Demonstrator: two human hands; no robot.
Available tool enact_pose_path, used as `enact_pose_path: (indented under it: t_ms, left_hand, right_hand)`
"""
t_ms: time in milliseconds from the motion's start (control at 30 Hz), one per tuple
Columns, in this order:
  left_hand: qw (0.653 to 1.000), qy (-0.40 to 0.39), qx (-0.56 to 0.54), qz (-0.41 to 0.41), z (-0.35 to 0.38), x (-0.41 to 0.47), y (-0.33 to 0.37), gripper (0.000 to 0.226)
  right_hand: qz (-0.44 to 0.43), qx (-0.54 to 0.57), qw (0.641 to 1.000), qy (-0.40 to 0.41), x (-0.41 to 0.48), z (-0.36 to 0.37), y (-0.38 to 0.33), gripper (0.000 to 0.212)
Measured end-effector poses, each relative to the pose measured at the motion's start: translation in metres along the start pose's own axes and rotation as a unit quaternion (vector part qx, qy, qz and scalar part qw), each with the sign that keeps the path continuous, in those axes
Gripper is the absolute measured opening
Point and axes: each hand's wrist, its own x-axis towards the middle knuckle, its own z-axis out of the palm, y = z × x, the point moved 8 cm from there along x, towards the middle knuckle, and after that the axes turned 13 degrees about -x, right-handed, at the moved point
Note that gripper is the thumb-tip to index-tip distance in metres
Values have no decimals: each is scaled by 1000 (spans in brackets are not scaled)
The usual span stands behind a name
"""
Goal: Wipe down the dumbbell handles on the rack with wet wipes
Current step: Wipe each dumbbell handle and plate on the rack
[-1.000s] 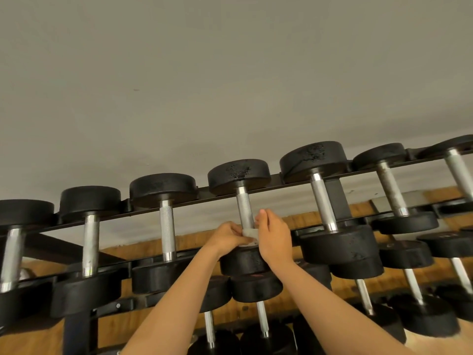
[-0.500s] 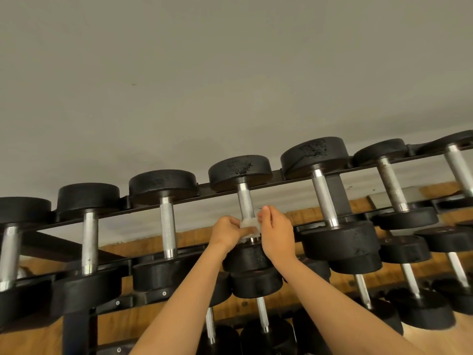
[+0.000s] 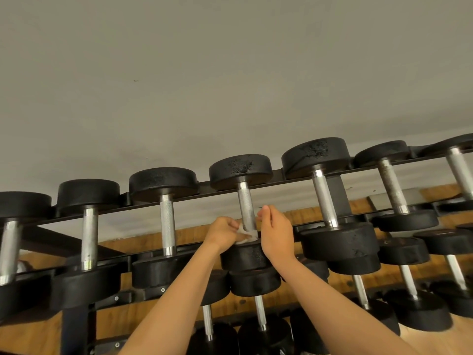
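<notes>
White wipe (image 3: 244,236) at handle (image 3: 247,208) base, within pinching left grip (image 3: 222,234); right grip (image 3: 276,234) loose alongside.

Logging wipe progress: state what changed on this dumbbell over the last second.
The wipe slid back down the handle to its lower end, gripped by the left hand. The right hand seems to have come off it, fingers beside the handle. The dumbbells stayed on the rack.
</notes>
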Motion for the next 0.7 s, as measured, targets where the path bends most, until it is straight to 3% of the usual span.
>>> enact_pose_path:
  t_ms: [100, 267, 433, 533, 700]
  left_hand:
    - [1000, 3, -11, 17, -3, 1, 0, 24]
    - [998, -56, -7, -9, 10, 0, 2, 32]
    - [999, 24, -12, 31, -8, 1, -1, 18]
    - [995, 18, -97, 12, 1, 2, -1, 30]
    - [990, 70, -122, 27, -6, -1, -5, 25]
  right_hand:
    - [-3, -3, 1000, 1, -1, 0, -1, 35]
    - [1, 11, 1000, 0, 0, 0, -1, 35]
    - [-3, 16, 1000, 3, -1, -1, -1, 34]
    - [1, 18, 1000, 4, -1, -1, 0, 33]
    - [1, 22, 1000, 1, -1, 0, 1, 33]
